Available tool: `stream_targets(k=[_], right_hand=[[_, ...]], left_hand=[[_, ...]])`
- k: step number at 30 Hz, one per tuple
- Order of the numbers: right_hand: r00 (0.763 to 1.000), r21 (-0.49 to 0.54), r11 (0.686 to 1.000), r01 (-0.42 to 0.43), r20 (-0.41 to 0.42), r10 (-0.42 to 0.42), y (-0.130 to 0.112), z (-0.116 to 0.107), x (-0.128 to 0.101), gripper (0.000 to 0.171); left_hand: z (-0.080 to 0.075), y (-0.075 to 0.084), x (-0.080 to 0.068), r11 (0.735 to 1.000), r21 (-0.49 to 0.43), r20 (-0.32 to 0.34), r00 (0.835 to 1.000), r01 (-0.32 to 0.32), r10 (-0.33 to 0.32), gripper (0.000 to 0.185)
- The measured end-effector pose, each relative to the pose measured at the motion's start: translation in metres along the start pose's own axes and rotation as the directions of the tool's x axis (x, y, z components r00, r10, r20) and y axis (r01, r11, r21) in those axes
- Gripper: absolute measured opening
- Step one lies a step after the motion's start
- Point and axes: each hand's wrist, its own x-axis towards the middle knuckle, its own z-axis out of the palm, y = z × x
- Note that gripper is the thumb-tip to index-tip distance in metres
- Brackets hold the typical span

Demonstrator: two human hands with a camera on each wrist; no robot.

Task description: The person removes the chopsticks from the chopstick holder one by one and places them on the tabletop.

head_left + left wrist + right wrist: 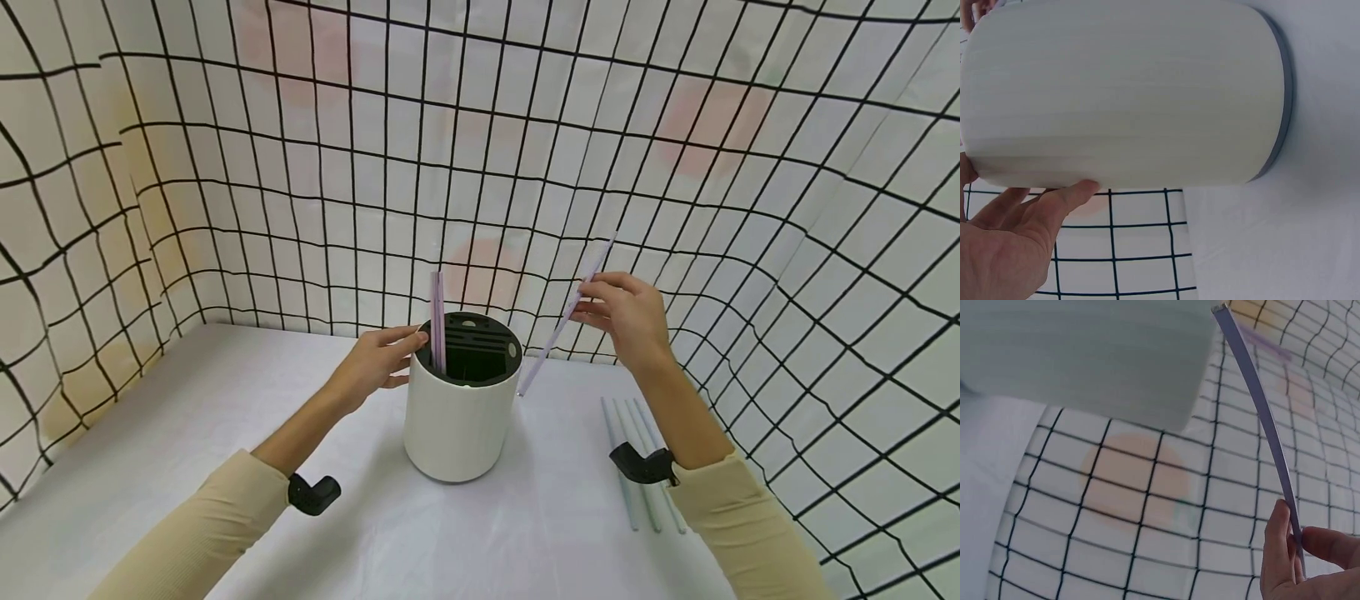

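The left hand (378,360) rests straight fingers against the left side of the white cylindrical holder with a black slotted insert (461,408), mid-table, steadying it. The right hand (626,317) pinches a pale lilac straw (564,321) tilted just right of the rim; one lilac straw (437,321) already stands inside. Likely mid-insertion: next, its lower tip needs aligning over a slot, while three pale blue straws (637,458) wait on the white table (187,433).

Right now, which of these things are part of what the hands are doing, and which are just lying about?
In use:
- white holder, steadied by the left hand
- lilac stick, pinched by the right hand
- lilac stick already standing in the holder

Lying about:
- pale blue sticks on the table
- grid backdrop
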Motion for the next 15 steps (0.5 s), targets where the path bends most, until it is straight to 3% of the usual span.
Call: stream_targets(k=[8,15], right_hand=[[0.994,-0.169,0.979,-0.114,-0.014,0.113,0.027,-0.035,0.007,0.024],[0.980,-0.362,0.914,-0.182,0.013,0.200,0.058,-0.066,0.011,0.037]], left_hand=[[-0.001,-0.001,0.000,1.000,0.012,0.000,1.000,-0.005,0.005,0.066],[0.000,-0.001,0.001,1.000,0.006,0.003,1.000,-0.013,0.013,0.065]])
